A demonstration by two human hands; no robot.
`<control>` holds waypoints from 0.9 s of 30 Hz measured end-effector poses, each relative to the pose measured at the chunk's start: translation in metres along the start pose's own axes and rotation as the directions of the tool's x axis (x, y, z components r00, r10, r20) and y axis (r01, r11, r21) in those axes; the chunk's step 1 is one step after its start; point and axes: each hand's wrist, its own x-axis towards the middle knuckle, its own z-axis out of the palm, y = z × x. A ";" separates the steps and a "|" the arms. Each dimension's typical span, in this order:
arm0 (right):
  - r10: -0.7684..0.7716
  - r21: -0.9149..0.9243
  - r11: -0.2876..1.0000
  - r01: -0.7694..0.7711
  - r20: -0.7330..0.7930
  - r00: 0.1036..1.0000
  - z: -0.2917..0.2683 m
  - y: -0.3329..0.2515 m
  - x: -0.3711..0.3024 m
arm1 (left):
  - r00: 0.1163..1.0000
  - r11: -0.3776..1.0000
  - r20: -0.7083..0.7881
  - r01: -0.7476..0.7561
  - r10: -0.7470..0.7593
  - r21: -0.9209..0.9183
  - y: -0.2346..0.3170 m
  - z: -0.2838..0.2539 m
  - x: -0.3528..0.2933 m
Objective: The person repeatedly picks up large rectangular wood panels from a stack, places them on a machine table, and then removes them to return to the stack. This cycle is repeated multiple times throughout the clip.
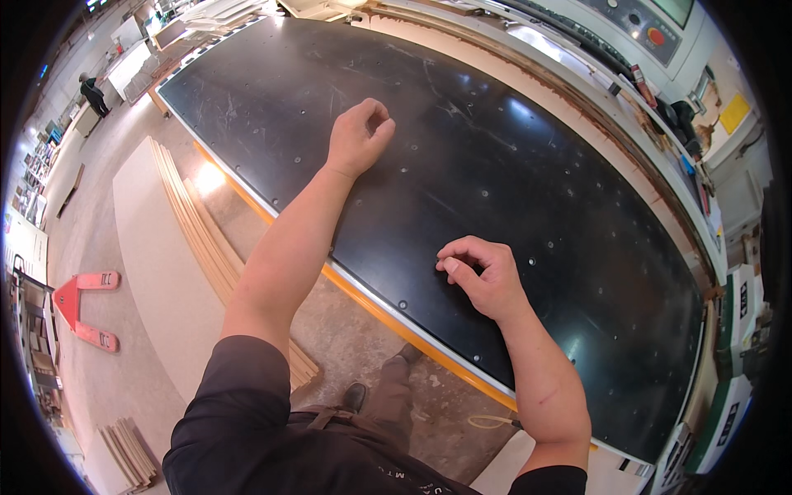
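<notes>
A long black tabletop (pixel 429 132) with small round fittings and pale scuffs stretches in front of me. Above its left-centre part is my left hand (pixel 360 136), its fingers curled in and the thumb bent towards them. My right hand (pixel 488 274) is closer to me, over the near half of the surface, with thumb and forefinger brought together in a pinch. Both hands are closed. Anything held between the fingers is hidden or too small to make out. Whether either hand touches the black surface I cannot tell.
A yellow-orange rail (pixel 371 307) follows the table's near edge. Large boards (pixel 157 239) are stacked at my left, beside a red pallet-jack fork (pixel 78 307). A machine panel with a red button (pixel 656 36) stands at the far right. Another person (pixel 93 95) is in the distance.
</notes>
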 end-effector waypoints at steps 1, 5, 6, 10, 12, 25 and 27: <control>0.001 -0.004 1.000 -0.001 -0.001 1.000 0.000 0.000 0.000 | 1.000 1.000 0.006 0.011 -0.011 0.018 0.000 0.000 0.000; 0.031 -0.031 0.999 -0.031 0.004 1.000 -0.001 -0.002 0.000 | 1.000 1.000 0.010 0.011 -0.011 0.027 0.000 0.000 -0.002; 0.018 -0.042 0.999 -0.018 0.005 1.000 -0.001 -0.003 0.000 | 1.000 0.999 0.002 -0.004 0.004 0.033 0.001 0.000 -0.002; 0.023 -0.040 0.999 -0.023 0.007 1.000 -0.001 -0.006 0.000 | 1.000 1.000 -0.005 -0.008 0.008 0.030 0.001 0.000 -0.002; 0.046 -0.055 0.997 -0.045 0.009 0.999 -0.001 -0.006 0.000 | 1.000 0.998 0.015 -0.024 0.023 0.061 -0.001 0.001 -0.002; 0.073 -0.075 0.995 -0.072 0.015 0.997 -0.002 -0.005 0.000 | 0.999 0.989 -0.045 -0.025 0.032 0.146 0.000 0.006 0.001; -0.056 -0.047 0.997 0.058 0.036 0.998 0.000 -0.006 0.001 | 0.999 0.991 -0.045 -0.023 0.029 0.135 0.001 0.006 -0.002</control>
